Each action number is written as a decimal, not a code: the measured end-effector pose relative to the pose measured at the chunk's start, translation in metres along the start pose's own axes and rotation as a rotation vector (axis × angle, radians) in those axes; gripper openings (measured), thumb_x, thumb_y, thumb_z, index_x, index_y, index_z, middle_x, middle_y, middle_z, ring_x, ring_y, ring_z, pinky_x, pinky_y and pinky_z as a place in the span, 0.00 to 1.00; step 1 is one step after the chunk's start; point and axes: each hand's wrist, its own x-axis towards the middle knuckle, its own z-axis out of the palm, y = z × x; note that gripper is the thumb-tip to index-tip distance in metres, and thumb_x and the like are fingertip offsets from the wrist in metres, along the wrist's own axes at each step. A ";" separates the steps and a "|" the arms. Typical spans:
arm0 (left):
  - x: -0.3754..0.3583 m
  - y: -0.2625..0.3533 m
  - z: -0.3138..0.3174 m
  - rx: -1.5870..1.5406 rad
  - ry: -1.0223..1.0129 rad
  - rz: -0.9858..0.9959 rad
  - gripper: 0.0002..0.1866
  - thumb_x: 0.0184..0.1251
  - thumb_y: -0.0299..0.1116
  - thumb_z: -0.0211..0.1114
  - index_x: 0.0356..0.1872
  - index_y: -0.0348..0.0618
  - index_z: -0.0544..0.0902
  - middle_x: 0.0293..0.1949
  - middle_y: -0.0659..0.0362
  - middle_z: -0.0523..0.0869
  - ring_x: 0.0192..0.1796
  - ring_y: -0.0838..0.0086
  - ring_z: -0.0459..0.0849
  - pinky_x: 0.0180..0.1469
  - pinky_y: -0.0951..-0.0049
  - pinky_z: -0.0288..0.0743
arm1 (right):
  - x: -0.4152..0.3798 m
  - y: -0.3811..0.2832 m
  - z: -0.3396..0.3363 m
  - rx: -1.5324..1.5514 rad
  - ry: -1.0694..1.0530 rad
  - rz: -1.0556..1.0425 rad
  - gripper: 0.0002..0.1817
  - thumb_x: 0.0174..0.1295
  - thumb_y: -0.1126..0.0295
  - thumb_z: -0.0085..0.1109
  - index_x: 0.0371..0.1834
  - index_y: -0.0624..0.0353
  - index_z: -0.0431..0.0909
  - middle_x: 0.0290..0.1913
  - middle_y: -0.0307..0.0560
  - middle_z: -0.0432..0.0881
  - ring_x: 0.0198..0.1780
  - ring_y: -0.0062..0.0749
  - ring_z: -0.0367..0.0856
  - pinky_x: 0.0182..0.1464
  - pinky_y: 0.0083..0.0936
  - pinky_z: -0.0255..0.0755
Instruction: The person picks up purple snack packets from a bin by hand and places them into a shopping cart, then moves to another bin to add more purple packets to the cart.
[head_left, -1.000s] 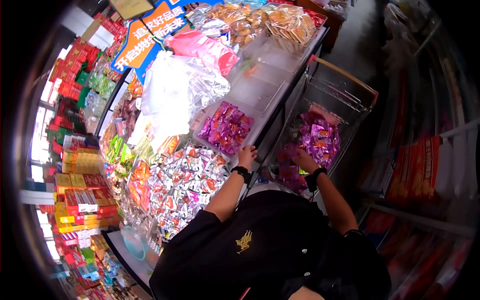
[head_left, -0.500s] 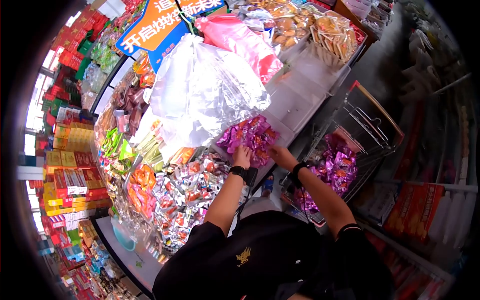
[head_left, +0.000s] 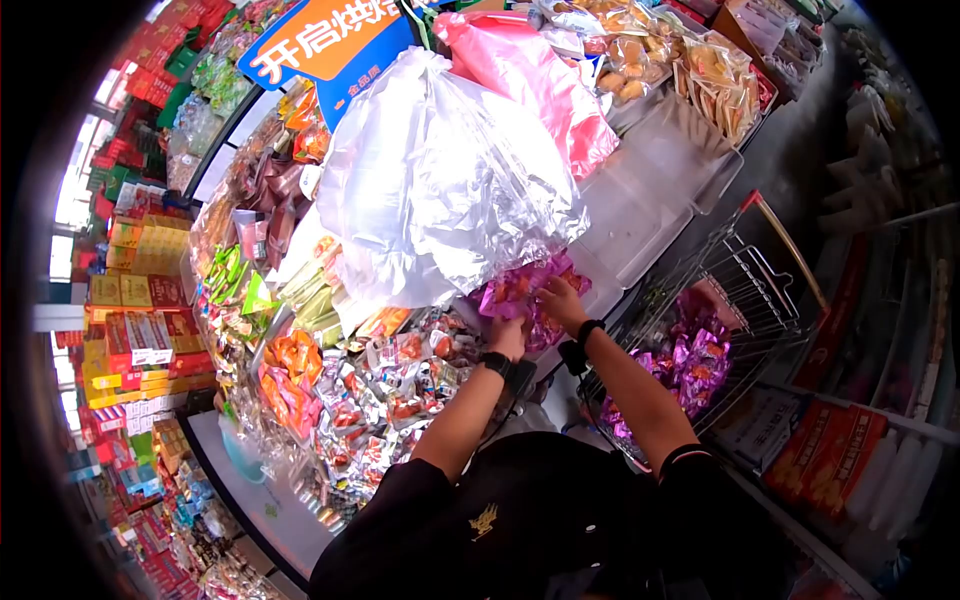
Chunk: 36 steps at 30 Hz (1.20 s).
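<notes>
Purple foil packets (head_left: 515, 288) lie in a pile at the near edge of the display, below the clear plastic bags. My left hand (head_left: 508, 335) is on the near left of this pile, its fingers mostly hidden among the packets. Over the right part of the pile is my right hand (head_left: 562, 304), fingers bent down onto the purple foil; whether they grip a packet is hidden. Silver and red wrapped packets (head_left: 400, 375) spread to the left of my hands.
To the right, a wire shopping cart (head_left: 745, 290) holds more purple packets (head_left: 692, 365). Big clear plastic bags (head_left: 440, 190) and a pink bag (head_left: 535, 85) cover the display behind my hands. A blue and orange sign (head_left: 335, 60) stands at the back.
The whole view has shifted, with the display and cart sitting differently in the frame. My right hand has moved from the pile's right edge onto the packets, closer to my left hand.
</notes>
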 end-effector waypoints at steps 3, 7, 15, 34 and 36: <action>-0.022 -0.014 0.001 -0.429 -0.002 -0.095 0.18 0.60 0.26 0.64 0.49 0.46 0.70 0.40 0.61 0.79 0.36 0.73 0.80 0.32 0.75 0.75 | -0.020 -0.019 -0.007 0.163 0.064 0.124 0.19 0.61 0.71 0.57 0.55 0.64 0.71 0.36 0.40 0.80 0.34 0.21 0.78 0.38 0.18 0.74; -0.041 -0.031 0.000 -0.223 -0.119 -0.024 0.17 0.63 0.27 0.61 0.52 0.45 0.69 0.42 0.60 0.77 0.39 0.76 0.78 0.36 0.76 0.77 | -0.048 -0.007 -0.034 -0.033 0.064 0.148 0.19 0.60 0.74 0.57 0.54 0.65 0.72 0.32 0.40 0.80 0.32 0.23 0.79 0.38 0.20 0.75; -0.074 -0.029 0.056 0.201 -0.465 0.205 0.12 0.69 0.30 0.53 0.50 0.40 0.72 0.36 0.62 0.79 0.34 0.80 0.79 0.33 0.79 0.77 | -0.186 0.031 -0.114 0.100 0.227 0.125 0.17 0.59 0.74 0.58 0.52 0.67 0.73 0.40 0.46 0.81 0.38 0.27 0.81 0.41 0.23 0.77; -0.100 -0.159 0.278 0.696 -0.989 0.447 0.22 0.61 0.28 0.57 0.55 0.29 0.72 0.47 0.50 0.81 0.47 0.69 0.79 0.48 0.73 0.72 | -0.445 0.128 -0.253 -0.581 0.711 -0.015 0.15 0.56 0.59 0.51 0.30 0.62 0.78 0.36 0.53 0.81 0.41 0.54 0.77 0.42 0.44 0.70; -0.113 -0.152 0.267 0.639 -0.863 0.321 0.19 0.61 0.29 0.57 0.53 0.31 0.74 0.46 0.52 0.81 0.46 0.70 0.80 0.47 0.74 0.73 | -0.444 0.141 -0.258 -0.457 0.692 0.085 0.15 0.57 0.61 0.50 0.30 0.63 0.78 0.35 0.54 0.80 0.38 0.51 0.78 0.41 0.43 0.70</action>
